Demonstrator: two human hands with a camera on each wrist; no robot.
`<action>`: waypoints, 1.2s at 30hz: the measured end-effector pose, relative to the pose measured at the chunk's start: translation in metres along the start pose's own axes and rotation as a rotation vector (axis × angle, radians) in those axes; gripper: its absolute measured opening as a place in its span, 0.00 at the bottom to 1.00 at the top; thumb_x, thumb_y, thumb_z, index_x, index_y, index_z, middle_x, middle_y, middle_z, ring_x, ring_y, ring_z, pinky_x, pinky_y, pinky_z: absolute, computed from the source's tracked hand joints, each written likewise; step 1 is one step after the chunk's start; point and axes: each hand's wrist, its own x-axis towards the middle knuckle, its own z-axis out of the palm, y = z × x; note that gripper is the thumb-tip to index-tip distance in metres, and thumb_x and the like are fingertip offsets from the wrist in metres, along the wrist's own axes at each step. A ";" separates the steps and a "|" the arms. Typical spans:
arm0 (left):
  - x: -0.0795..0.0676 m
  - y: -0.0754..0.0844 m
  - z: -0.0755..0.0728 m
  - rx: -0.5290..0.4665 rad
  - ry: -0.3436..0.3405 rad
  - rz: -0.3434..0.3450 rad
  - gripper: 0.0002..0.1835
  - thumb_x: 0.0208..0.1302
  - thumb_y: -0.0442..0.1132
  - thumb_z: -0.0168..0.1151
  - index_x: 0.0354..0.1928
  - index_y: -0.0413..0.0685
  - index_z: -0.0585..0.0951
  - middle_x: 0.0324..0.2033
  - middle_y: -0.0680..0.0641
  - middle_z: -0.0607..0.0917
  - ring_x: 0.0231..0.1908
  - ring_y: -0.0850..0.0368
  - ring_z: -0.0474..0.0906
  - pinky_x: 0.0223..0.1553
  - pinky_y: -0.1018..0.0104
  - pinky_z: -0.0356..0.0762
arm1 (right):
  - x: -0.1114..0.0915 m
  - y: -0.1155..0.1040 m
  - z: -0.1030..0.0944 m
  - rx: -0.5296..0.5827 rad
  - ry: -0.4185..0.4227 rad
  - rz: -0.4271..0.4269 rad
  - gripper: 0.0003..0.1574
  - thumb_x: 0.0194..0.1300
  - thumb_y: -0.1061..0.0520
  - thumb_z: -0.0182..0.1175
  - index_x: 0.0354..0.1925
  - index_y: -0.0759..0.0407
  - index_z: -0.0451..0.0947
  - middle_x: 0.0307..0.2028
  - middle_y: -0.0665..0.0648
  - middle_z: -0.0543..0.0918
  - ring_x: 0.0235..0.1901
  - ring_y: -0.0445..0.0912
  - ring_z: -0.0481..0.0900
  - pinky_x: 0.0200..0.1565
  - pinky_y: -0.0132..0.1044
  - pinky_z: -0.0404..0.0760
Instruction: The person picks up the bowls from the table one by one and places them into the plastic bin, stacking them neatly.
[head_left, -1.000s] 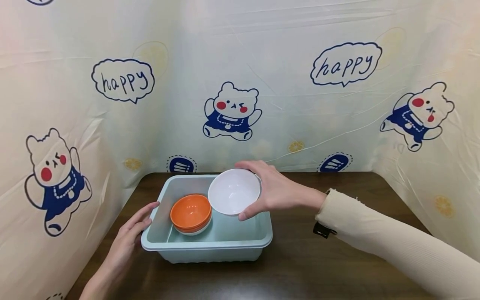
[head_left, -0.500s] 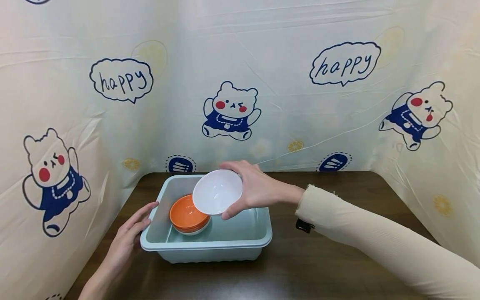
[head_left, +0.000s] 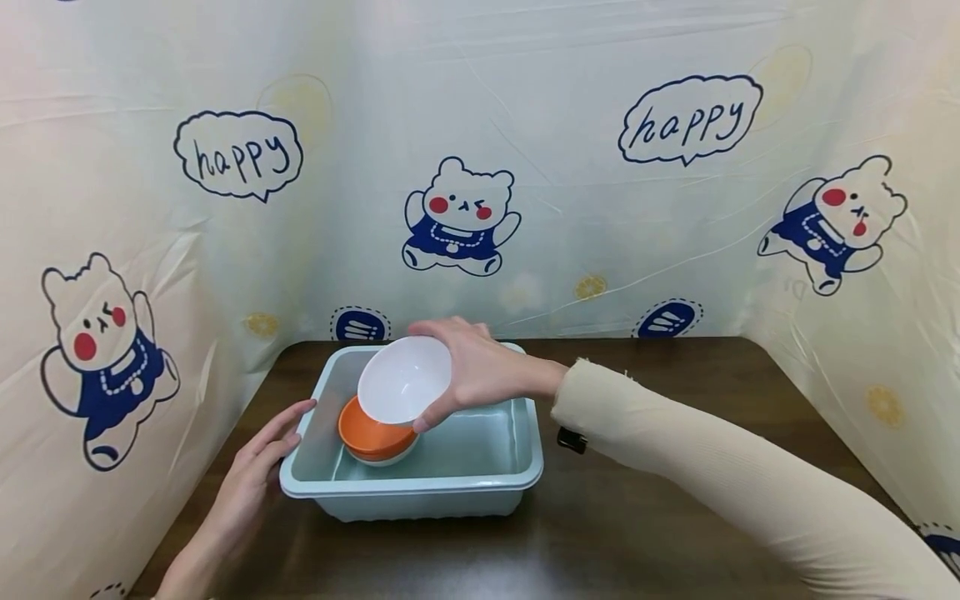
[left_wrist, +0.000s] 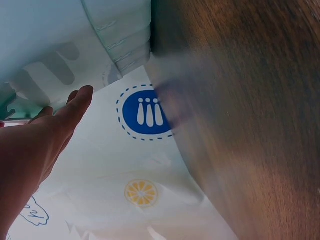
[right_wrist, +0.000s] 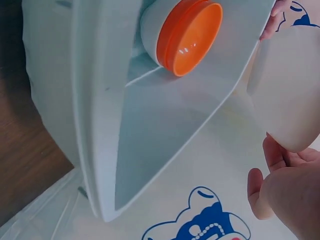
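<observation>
My right hand (head_left: pixel 483 367) grips a white bowl (head_left: pixel 401 379) by its side, thumb at the lower rim and fingers at the upper. The bowl is tilted, its inside facing me, and overlaps orange bowls (head_left: pixel 371 437) nested in a stack with a white bottom. That stack sits in the left part of a pale blue-green basin (head_left: pixel 420 483). With fairly straight fingers, my left hand (head_left: pixel 255 462) touches the basin's left rim. In the left wrist view, the left hand (left_wrist: pixel 45 135) lies along the basin's outer wall. The right wrist view shows the held bowl (right_wrist: pixel 290 90) beyond the rim.
The basin stands on a dark brown wooden table (head_left: pixel 637 517). A pale curtain (head_left: pixel 570 208) printed with bears and "happy" bubbles encloses the table at the back and both sides. A black clip (head_left: pixel 572 440) hangs at the right sleeve's cuff.
My right hand has carried the white bowl leftward, from over the basin's middle to over the orange stack. My left hand has stayed at the rim.
</observation>
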 end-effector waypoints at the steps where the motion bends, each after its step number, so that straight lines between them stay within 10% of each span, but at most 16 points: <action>1: 0.000 0.000 0.000 0.001 0.001 -0.001 0.32 0.86 0.54 0.42 0.84 0.53 0.55 0.83 0.42 0.48 0.73 0.38 0.54 0.52 0.70 0.77 | 0.002 0.000 0.001 0.000 -0.005 0.001 0.65 0.46 0.34 0.80 0.77 0.48 0.65 0.67 0.48 0.74 0.64 0.43 0.63 0.61 0.48 0.64; 36: 0.000 0.000 -0.001 0.011 -0.004 -0.003 0.32 0.86 0.54 0.42 0.84 0.54 0.54 0.83 0.42 0.49 0.74 0.35 0.55 0.52 0.66 0.79 | 0.057 -0.001 0.039 -0.052 -0.115 0.073 0.66 0.50 0.34 0.80 0.78 0.54 0.64 0.67 0.51 0.75 0.65 0.47 0.64 0.68 0.59 0.60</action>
